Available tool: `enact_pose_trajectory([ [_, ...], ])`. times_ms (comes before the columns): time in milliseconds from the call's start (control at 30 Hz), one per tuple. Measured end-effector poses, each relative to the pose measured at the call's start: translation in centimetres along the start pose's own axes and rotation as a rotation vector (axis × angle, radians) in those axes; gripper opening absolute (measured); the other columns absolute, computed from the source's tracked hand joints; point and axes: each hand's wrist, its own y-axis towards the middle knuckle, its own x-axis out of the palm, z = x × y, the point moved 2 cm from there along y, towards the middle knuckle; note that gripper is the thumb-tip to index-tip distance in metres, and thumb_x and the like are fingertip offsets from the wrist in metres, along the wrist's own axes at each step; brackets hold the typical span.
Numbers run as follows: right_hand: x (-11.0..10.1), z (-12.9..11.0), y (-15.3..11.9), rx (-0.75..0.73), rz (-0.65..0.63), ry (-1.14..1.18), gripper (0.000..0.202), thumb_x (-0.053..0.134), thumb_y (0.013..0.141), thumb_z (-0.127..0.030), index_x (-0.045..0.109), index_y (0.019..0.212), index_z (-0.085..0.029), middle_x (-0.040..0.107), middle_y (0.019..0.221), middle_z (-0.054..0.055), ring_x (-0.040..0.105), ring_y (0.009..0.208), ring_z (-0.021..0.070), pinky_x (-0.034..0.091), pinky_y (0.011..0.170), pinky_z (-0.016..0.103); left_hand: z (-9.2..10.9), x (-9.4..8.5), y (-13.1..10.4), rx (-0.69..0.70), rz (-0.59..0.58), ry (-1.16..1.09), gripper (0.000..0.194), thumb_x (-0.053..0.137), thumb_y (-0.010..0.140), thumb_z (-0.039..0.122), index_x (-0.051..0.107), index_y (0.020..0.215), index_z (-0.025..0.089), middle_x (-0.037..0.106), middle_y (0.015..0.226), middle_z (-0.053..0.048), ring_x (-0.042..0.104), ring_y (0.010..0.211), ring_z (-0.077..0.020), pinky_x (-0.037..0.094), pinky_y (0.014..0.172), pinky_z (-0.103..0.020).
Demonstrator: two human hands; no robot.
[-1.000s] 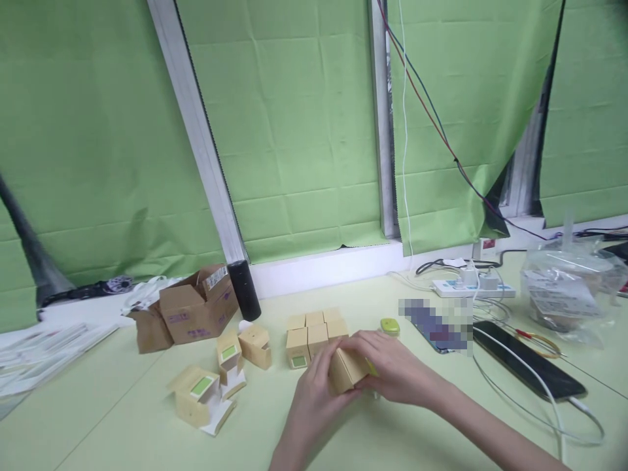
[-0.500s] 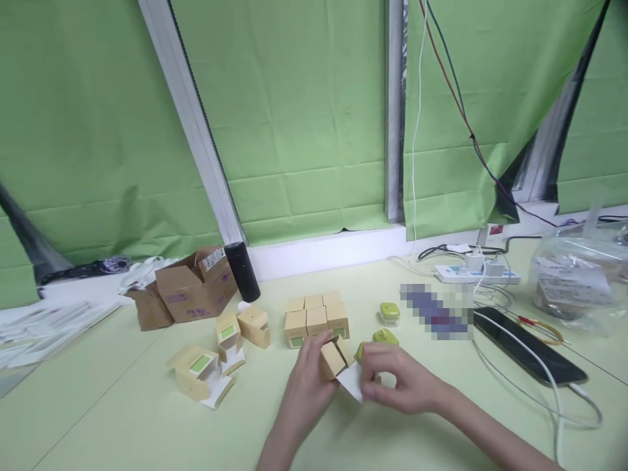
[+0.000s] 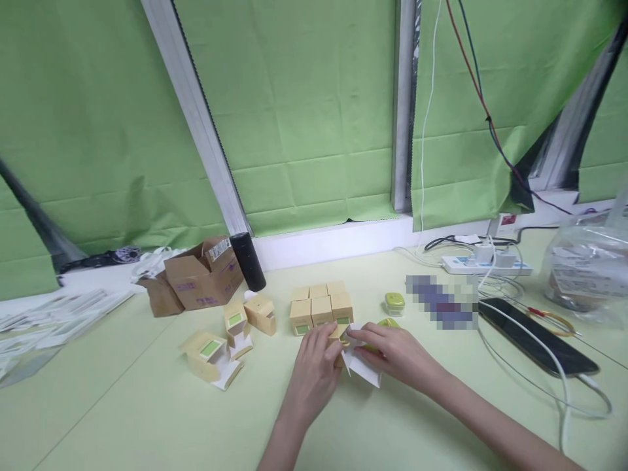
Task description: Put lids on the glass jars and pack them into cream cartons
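My left hand [image 3: 316, 366] is closed around a small tan cardboard box [image 3: 337, 333], whose white-lined flap [image 3: 367, 371] stands open toward the right. At the box's opening, the fingers of my right hand [image 3: 392, 353] pinch its white inner side. A bit of yellow-green shows in the opening, too small to make out. Just behind my right hand lies a green-lidded item [image 3: 388, 323], partly hidden. Another small green-lidded case [image 3: 394, 302] sits farther back. Beyond my left hand, several closed tan boxes [image 3: 321, 309] stand in a block.
To the left lie opened small boxes [image 3: 203, 356] with flaps out. Behind them are a brown carton [image 3: 203, 284] and a black cylinder [image 3: 248, 261]. A phone [image 3: 537, 337] with a white cable, a power strip [image 3: 485, 265] and a plastic bag [image 3: 583, 268] occupy the right.
My right hand has moved from the flap's outer end in to the box's opening. The box is turned, its flap now spread wider. The camera view has shifted slightly.
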Motion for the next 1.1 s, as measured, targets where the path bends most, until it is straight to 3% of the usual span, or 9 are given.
enact_pose_trajectory([
  [167, -0.2, 1.0, 0.2, -0.030, 0.163, 0.125, 0.015, 0.047, 0.088, -0.023, 0.061, 0.085, -0.020, 0.062, 0.079, 0.004, 0.060, 0.066, 0.0137, 0.043, 0.056, 0.023, 0.2, 0.1, 0.1, -0.077, -0.079, -0.133, 0.038, 0.046, 0.070, 0.001, 0.047, 0.100, 0.024, 0.056, 0.114, -0.008, 0.054, 0.103, -0.0239, 0.046, 0.084, -0.043],
  [300, -3.9, 3.7, -0.1, 0.236, 0.373, 0.373, 0.013, 0.048, 0.084, -0.027, 0.057, 0.079, -0.019, 0.060, 0.098, 0.008, 0.060, 0.089, 0.0180, 0.050, 0.065, 0.026, -1.2, -0.5, 0.3, -0.580, 0.005, -0.389, 0.059, 0.064, 0.070, 0.020, 0.037, 0.123, 0.025, 0.056, 0.116, -0.009, 0.056, 0.103, -0.0276, 0.046, 0.085, -0.045],
  [433, -6.0, 7.1, -0.7, 0.574, 0.197, 0.040, 0.011, 0.047, 0.079, -0.025, 0.056, 0.075, -0.020, 0.064, 0.081, 0.003, 0.062, 0.072, 0.0163, 0.045, 0.058, 0.024, -1.3, -1.4, 1.3, -1.085, 0.230, -0.869, 0.055, 0.072, 0.066, 0.032, 0.042, 0.112, 0.023, 0.057, 0.113, -0.009, 0.059, 0.100, -0.0244, 0.049, 0.083, -0.036],
  [567, -5.2, 8.9, -1.4, 0.653, 0.020, -0.241, 0.010, 0.051, 0.071, -0.019, 0.056, 0.062, -0.019, 0.063, 0.068, 0.003, 0.060, 0.059, 0.0184, 0.036, 0.050, 0.025, -0.1, -1.6, 2.1, -1.328, 0.346, -1.379, 0.038, 0.059, 0.078, 0.041, 0.046, 0.110, 0.023, 0.060, 0.111, -0.008, 0.063, 0.088, -0.0190, 0.054, 0.072, -0.034],
  [667, -4.6, 8.7, -1.6, 0.645, -0.006, -0.261, 0.013, 0.052, 0.071, -0.021, 0.063, 0.078, -0.018, 0.067, 0.082, 0.008, 0.063, 0.067, 0.0227, 0.042, 0.054, 0.029, 0.5, -1.5, 2.1, -1.421, 0.332, -1.623, 0.029, 0.051, 0.084, 0.039, 0.052, 0.105, 0.019, 0.065, 0.099, -0.007, 0.064, 0.078, -0.0169, 0.055, 0.068, -0.033],
  [733, -4.4, 7.6, -1.2, 0.499, 0.041, -0.283, 0.033, 0.054, 0.074, -0.023, 0.060, 0.106, -0.018, 0.064, 0.107, 0.011, 0.062, 0.089, 0.0275, 0.048, 0.070, 0.036, 0.6, -1.2, 2.0, -1.429, 0.313, -1.728, 0.025, 0.053, 0.083, 0.033, 0.054, 0.103, 0.019, 0.065, 0.098, -0.006, 0.064, 0.078, -0.0172, 0.055, 0.069, -0.033],
  [800, -3.9, 5.4, -0.6, 0.179, 0.112, -0.283, 0.048, 0.055, 0.077, -0.021, 0.048, 0.125, -0.020, 0.055, 0.125, 0.012, 0.054, 0.111, 0.0278, 0.046, 0.088, 0.043, 0.5, -0.6, 1.8, -1.400, 0.256, -1.815, 0.027, 0.057, 0.081, 0.030, 0.055, 0.105, 0.019, 0.065, 0.102, -0.006, 0.064, 0.082, -0.0185, 0.055, 0.070, -0.034],
  [933, -1.3, 0.7, -0.2, -0.379, 0.153, -0.263, 0.044, 0.047, 0.086, -0.014, 0.043, 0.130, -0.022, 0.054, 0.129, 0.007, 0.047, 0.121, 0.0198, 0.041, 0.100, 0.041, 0.3, 0.8, 1.1, -1.399, 0.205, -1.891, 0.028, 0.060, 0.079, 0.027, 0.057, 0.105, 0.016, 0.065, 0.101, -0.007, 0.063, 0.077, -0.0146, 0.053, 0.063, -0.025],
  [1100, 1.0, -0.5, -0.4, -0.397, 0.164, -0.252, 0.030, 0.043, 0.090, -0.011, 0.050, 0.118, -0.014, 0.060, 0.119, 0.009, 0.053, 0.112, 0.0199, 0.043, 0.098, 0.039, 0.6, 2.1, 0.3, -1.437, 0.181, -1.893, 0.026, 0.063, 0.078, 0.025, 0.059, 0.100, 0.012, 0.066, 0.089, -0.006, 0.061, 0.066, -0.0115, 0.052, 0.059, -0.021],
])
